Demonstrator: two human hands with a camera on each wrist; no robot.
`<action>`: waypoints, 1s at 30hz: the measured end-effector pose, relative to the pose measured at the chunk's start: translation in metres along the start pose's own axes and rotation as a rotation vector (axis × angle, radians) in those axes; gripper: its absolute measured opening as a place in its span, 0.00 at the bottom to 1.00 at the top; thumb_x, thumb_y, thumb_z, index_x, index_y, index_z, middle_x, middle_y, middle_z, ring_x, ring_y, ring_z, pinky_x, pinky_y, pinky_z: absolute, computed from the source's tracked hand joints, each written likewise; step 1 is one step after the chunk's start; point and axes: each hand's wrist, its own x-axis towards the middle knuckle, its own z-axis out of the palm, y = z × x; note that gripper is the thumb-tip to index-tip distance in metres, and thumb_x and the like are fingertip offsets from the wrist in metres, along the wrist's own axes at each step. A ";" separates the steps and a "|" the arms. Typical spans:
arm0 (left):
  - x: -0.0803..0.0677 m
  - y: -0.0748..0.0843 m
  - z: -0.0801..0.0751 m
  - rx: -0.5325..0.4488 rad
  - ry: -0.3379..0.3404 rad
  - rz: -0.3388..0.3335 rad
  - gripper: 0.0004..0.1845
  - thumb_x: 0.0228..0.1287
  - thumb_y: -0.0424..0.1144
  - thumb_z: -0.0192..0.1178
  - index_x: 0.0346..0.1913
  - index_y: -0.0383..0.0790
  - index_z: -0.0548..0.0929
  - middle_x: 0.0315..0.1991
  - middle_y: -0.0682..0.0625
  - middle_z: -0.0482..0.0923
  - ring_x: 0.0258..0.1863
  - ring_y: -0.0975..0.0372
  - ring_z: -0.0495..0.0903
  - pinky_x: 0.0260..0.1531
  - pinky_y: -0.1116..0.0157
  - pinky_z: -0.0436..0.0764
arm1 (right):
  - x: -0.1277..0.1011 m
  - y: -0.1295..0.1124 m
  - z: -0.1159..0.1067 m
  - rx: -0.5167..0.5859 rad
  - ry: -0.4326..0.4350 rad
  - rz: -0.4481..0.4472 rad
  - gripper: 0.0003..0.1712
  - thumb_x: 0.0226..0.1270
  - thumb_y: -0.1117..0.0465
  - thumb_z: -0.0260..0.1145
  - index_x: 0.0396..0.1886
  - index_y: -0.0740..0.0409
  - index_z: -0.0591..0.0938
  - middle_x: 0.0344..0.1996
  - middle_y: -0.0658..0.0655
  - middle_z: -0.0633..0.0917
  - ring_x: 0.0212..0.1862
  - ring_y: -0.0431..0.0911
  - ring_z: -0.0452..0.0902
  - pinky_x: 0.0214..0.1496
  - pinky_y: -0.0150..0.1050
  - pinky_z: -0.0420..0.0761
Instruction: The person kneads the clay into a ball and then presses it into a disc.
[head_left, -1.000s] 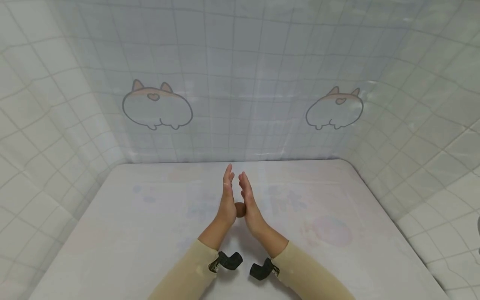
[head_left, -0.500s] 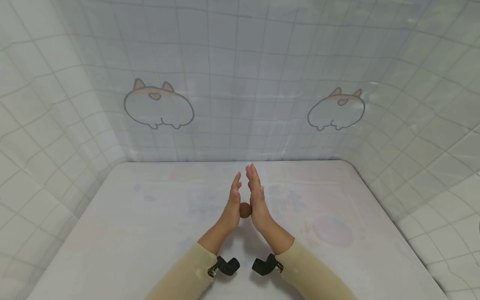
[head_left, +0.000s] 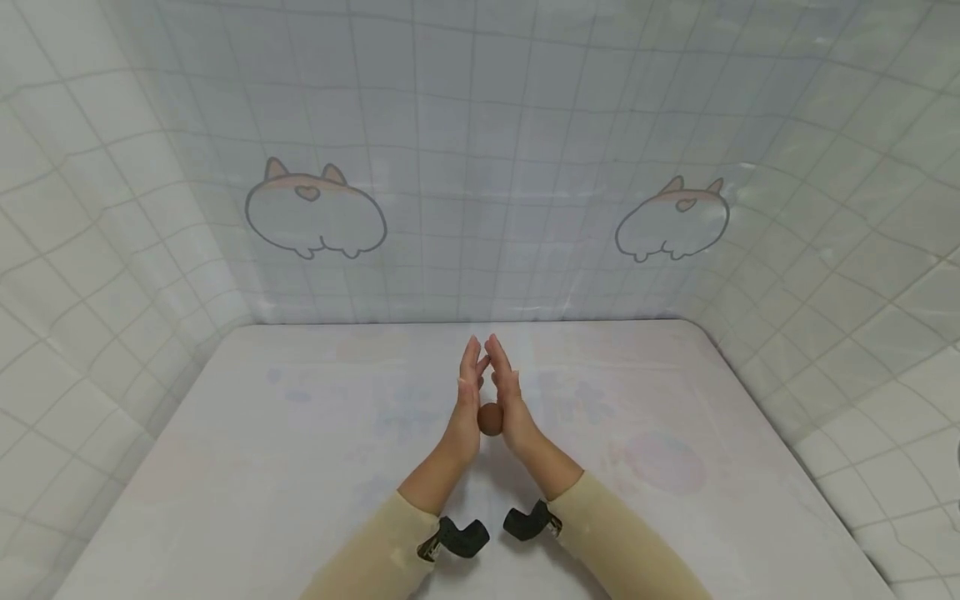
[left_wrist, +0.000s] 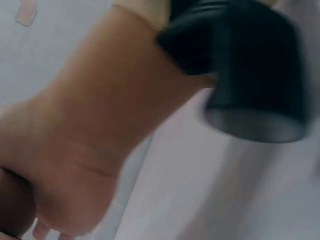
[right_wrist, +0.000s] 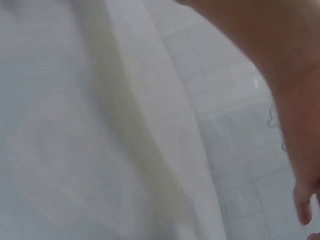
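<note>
A small round brown ball (head_left: 491,419) sits between two facing palms in the head view; its material cannot be told. My left hand (head_left: 467,408) presses it from the left, fingers straight and pointing away from me. From the other side my right hand (head_left: 513,407) touches it with its palm, fingers likewise straight. The fingertips of both hands lean close together above the ball. In the left wrist view, part of the dark ball (left_wrist: 16,205) shows beside the heel of the left hand (left_wrist: 75,190). The right wrist view catches only the wrist and part of the right hand (right_wrist: 306,165), without the ball.
Under the hands lies a white table (head_left: 285,467) with faint pastel prints. A grid-patterned curtain (head_left: 480,208) with cartoon animal drawings stands behind it and along both sides. Black wrist-worn devices (head_left: 463,538) stick out from the cuffs.
The hands slide back and forth against each other, first one, then the other reaching further forward; now the fingertips are about level. The ball has shifted slightly right since the first frame.
</note>
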 end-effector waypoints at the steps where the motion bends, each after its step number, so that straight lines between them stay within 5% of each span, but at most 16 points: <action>1: 0.001 0.001 -0.001 0.008 0.013 0.012 0.48 0.69 0.75 0.19 0.81 0.47 0.33 0.81 0.48 0.32 0.78 0.47 0.43 0.70 0.36 0.41 | -0.001 0.001 0.001 -0.018 -0.009 -0.007 0.42 0.78 0.33 0.19 0.83 0.49 0.39 0.81 0.53 0.42 0.80 0.53 0.34 0.74 0.65 0.38; 9: 0.012 0.003 -0.011 0.110 0.124 0.055 0.49 0.67 0.77 0.20 0.81 0.48 0.35 0.81 0.50 0.34 0.78 0.50 0.45 0.72 0.42 0.43 | -0.012 -0.008 0.014 -0.055 -0.081 -0.096 0.51 0.72 0.24 0.23 0.82 0.52 0.39 0.81 0.56 0.41 0.79 0.56 0.33 0.74 0.65 0.39; 14: 0.014 0.000 -0.014 0.125 0.146 -0.034 0.49 0.66 0.79 0.23 0.81 0.53 0.38 0.81 0.49 0.39 0.78 0.54 0.44 0.70 0.38 0.44 | -0.015 -0.016 0.015 -0.046 -0.077 -0.162 0.52 0.72 0.24 0.24 0.82 0.54 0.39 0.81 0.55 0.41 0.80 0.53 0.34 0.74 0.63 0.39; 18: 0.010 -0.004 -0.009 0.140 0.099 -0.115 0.46 0.68 0.77 0.24 0.81 0.54 0.40 0.80 0.46 0.42 0.79 0.52 0.44 0.68 0.34 0.45 | -0.014 -0.024 0.012 -0.064 -0.030 -0.192 0.51 0.74 0.26 0.25 0.82 0.56 0.40 0.81 0.56 0.42 0.80 0.54 0.35 0.75 0.62 0.39; 25: -0.002 -0.013 0.004 0.218 -0.057 -0.123 0.45 0.72 0.72 0.18 0.81 0.46 0.38 0.81 0.46 0.35 0.78 0.45 0.44 0.68 0.33 0.49 | -0.009 -0.031 0.002 -0.152 0.083 -0.151 0.50 0.73 0.25 0.22 0.82 0.53 0.40 0.81 0.57 0.43 0.80 0.54 0.38 0.75 0.63 0.42; 30: -0.009 -0.011 0.009 0.181 -0.127 -0.163 0.44 0.71 0.72 0.14 0.81 0.50 0.37 0.81 0.49 0.33 0.78 0.46 0.44 0.66 0.31 0.48 | -0.003 -0.027 -0.006 -0.172 0.144 -0.146 0.48 0.75 0.28 0.23 0.82 0.54 0.42 0.80 0.55 0.46 0.80 0.52 0.39 0.76 0.60 0.44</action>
